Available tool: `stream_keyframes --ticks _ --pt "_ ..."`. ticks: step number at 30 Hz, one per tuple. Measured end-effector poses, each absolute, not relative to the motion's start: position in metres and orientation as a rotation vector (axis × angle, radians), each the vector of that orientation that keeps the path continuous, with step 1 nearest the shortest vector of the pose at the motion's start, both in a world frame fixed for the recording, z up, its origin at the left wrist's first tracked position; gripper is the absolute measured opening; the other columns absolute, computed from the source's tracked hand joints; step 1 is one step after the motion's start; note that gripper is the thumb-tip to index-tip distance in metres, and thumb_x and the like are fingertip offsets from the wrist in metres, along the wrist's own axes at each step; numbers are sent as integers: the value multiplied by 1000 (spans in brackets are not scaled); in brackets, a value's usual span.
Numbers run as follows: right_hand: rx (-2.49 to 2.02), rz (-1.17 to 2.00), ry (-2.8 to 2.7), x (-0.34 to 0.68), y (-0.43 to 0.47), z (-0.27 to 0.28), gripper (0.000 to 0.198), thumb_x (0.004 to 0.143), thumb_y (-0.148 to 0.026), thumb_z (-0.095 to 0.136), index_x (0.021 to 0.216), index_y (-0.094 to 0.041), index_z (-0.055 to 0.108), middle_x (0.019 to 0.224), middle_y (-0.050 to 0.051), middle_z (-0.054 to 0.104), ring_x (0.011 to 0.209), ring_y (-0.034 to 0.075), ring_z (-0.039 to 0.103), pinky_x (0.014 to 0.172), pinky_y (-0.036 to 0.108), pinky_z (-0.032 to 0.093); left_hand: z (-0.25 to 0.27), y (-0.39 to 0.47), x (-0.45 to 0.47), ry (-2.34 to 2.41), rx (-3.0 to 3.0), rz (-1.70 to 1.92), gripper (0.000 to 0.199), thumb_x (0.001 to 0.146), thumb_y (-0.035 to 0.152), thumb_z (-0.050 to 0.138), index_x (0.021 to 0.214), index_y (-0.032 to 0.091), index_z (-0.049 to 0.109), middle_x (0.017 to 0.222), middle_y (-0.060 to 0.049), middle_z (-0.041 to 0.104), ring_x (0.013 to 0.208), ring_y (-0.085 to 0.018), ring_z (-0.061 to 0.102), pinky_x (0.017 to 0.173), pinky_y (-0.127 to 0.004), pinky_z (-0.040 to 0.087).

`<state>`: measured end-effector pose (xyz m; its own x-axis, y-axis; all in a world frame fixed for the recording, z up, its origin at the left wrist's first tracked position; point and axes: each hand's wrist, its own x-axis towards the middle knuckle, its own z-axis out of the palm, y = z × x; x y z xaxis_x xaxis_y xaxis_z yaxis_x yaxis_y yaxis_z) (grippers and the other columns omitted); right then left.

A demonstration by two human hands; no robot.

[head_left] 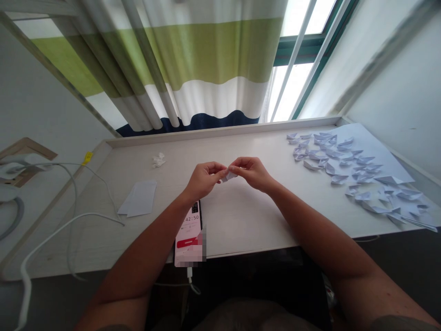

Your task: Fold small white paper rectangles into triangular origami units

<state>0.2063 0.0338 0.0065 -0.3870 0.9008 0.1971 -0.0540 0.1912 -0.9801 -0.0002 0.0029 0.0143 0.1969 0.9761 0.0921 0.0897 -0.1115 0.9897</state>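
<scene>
Both hands meet above the middle of the white table (237,230), pinching a small folded piece of white paper (230,176) between them. My left hand (204,180) grips its left side with thumb and fingers. On the right side, the thumb and fingers of my right hand (251,171) close on it. Much of the paper is hidden behind the fingertips, so its exact shape cannot be made out. Under my left forearm lies a phone (188,243) with a lit screen, partly covered by the arm.
Several folded paper boats (330,154) spread over the right side, some near a large white sheet (375,142). At left are loose paper slips (139,200), a crumpled paper (158,160) and white cables (72,230). A raised ledge (213,135) runs along the back, below a curtain (206,55).
</scene>
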Motion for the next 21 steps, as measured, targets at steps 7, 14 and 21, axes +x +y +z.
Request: stream_keyframes --ticks 7,14,21 --pt "-897 1279 -1674 207 35 3 48 79 -62 89 81 -16 78 77 6 76 72 18 68 69 33 55 10 3 2 1148 1429 1159 38 78 52 94 92 17 87 90 -9 83 82 -21 73 81 -35 57" --pt "-848 1316 -1662 205 33 1 52 79 -68 87 78 -17 74 75 5 74 73 19 68 72 33 57 7 5 1 1101 1412 1159 36 77 50 95 90 18 88 90 -9 84 82 -21 75 82 -36 57" --pt "-859 1342 -1699 202 32 -1 59 79 -74 85 83 -17 75 78 6 75 74 19 71 71 33 57 7 5 4 1119 1309 1244 36 72 49 99 87 18 88 88 -9 84 83 -22 75 86 -38 58"
